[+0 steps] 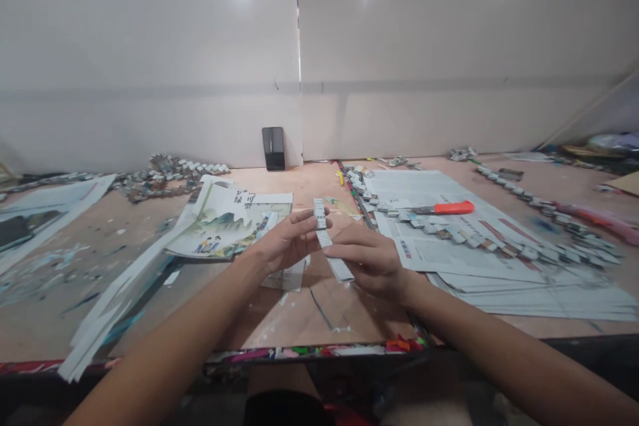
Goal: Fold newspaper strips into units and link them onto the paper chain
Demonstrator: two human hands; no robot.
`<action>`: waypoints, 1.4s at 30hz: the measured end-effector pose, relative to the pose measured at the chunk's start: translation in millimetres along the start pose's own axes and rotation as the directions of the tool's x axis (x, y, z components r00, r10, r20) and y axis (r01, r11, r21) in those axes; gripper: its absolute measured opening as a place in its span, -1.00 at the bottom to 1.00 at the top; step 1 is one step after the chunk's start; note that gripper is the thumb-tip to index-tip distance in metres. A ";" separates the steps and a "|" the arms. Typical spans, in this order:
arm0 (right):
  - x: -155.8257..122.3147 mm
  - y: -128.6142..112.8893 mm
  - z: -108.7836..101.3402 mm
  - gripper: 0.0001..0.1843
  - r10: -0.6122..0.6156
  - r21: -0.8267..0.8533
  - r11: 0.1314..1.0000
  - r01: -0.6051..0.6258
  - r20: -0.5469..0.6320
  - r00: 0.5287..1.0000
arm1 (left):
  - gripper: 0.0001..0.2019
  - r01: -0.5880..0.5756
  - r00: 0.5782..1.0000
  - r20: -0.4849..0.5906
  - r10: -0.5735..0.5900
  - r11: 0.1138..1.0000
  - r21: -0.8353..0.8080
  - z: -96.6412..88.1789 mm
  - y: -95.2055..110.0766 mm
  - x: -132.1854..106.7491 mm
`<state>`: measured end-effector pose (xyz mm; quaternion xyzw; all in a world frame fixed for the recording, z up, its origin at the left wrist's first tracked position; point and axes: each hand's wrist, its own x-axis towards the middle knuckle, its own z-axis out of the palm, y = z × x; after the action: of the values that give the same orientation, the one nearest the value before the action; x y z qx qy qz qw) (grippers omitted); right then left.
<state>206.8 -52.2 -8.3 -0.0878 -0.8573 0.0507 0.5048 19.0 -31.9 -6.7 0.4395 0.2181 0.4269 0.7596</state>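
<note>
Above the middle of the table, my left hand (288,239) pinches the upper part of a folded paper strip (340,270) printed with small text. My right hand (370,258) grips the same strip lower down, its fingers closed on the right side. The strip runs in short folded segments from the left fingertips down past the right fingers. Whether it is one piece or several joined pieces I cannot tell. Below my left hand lies a loose scrap of paper (293,277). To the right, a utility knife (452,208) with an orange handle rests on newspapers.
A stack of newspapers (499,266) bears a zigzag folded-paper chain (462,237). Left of my hands sits an illustrated booklet (219,226); more folded-paper chain (160,176) is heaped behind it. A black phone (273,148) leans against the white partition (150,46).
</note>
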 end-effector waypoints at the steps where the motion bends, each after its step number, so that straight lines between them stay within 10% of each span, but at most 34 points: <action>1: -0.9 0.7 0.7 -0.64 -0.012 -0.011 1.000 0.012 0.015 1.000 | -0.76 -0.001 1.000 -0.001 0.001 1.000 0.006 -0.1 0.5 0.3; 16: -4.1 9.2 15.6 -0.80 0.274 0.043 0.961 -0.274 0.016 0.962 | -0.75 -0.147 0.922 -0.193 0.337 0.763 0.629 7.1 0.7 4.5; 23: 2.8 7.8 21.6 -0.86 0.679 0.350 0.689 -0.635 -0.005 0.734 | -0.76 -0.176 0.867 -0.237 0.439 0.715 0.677 4.5 1.8 5.3; 29: -0.8 13.0 27.0 -0.87 0.870 0.647 0.277 -0.710 0.145 0.472 | -0.79 -0.169 0.852 -0.225 0.472 0.656 0.735 11.6 4.6 0.8; 42: 0.0 17.6 23.5 -0.77 0.871 0.793 -0.091 -0.602 0.357 0.338 | -0.74 -0.143 0.904 -0.062 0.423 0.436 0.889 9.1 4.5 0.6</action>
<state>188.0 -35.0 -22.8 -0.2993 -0.4220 0.7177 0.4660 23.6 -34.6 1.9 0.7275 0.4284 0.4365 0.3111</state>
